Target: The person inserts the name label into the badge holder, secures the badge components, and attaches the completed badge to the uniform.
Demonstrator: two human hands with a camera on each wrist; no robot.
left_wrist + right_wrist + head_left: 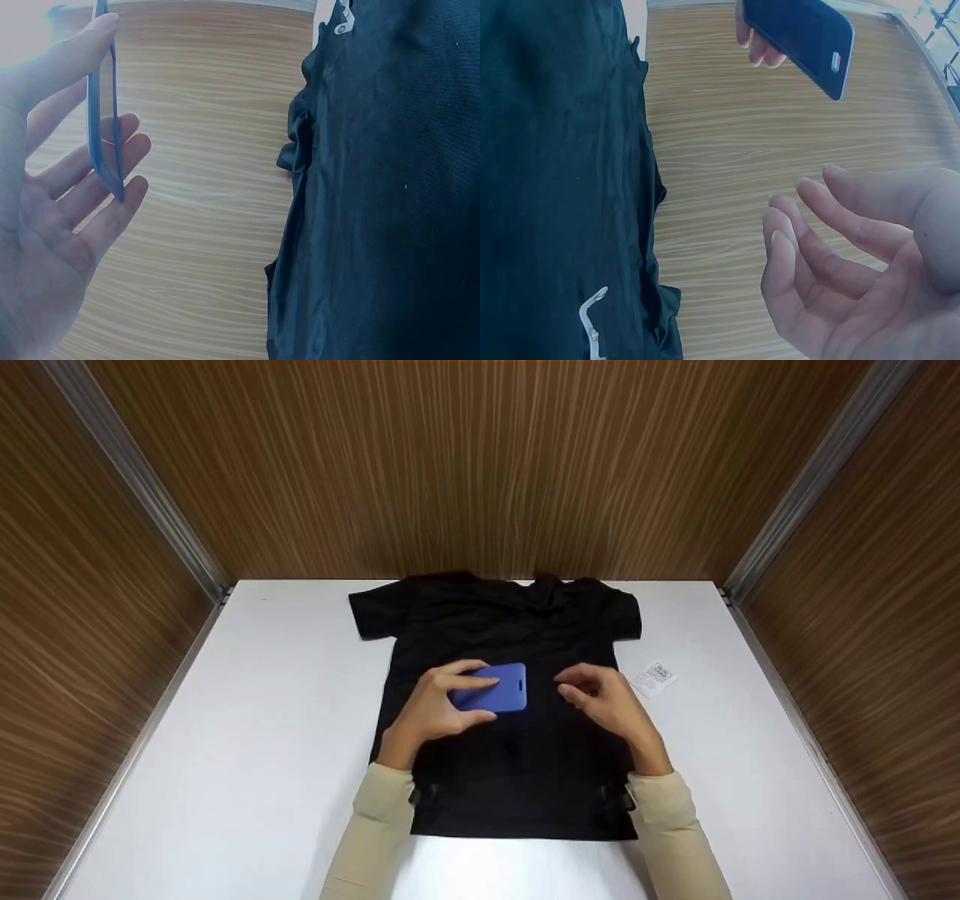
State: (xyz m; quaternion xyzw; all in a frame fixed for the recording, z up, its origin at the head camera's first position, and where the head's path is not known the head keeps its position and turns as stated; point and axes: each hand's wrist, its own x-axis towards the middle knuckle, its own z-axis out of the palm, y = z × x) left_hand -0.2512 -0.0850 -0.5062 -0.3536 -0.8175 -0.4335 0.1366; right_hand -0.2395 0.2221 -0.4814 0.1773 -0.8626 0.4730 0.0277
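While the left hand [439,706] pinches a blue case [501,697], the right hand [604,701] hangs just beside it with thumb and fingers loosely bent and a gap between their tips. The case sits between the thumb and fingers of the left grip: the thumb is at its lower edge, one finger lies across its face and another is at the upper edge. Its slotted end projects past the fingertips, toward the right hand. The left wrist view shows the case almost edge-on, held in the air well apart from the black shirt [517,772]. Both hands are above that shirt, which is spread over the white tabletop [292,720] with its sleeves toward the wood-grained back wall [480,472]. A printed white card [655,679] lies just beside the shirt's right edge, near the right hand.
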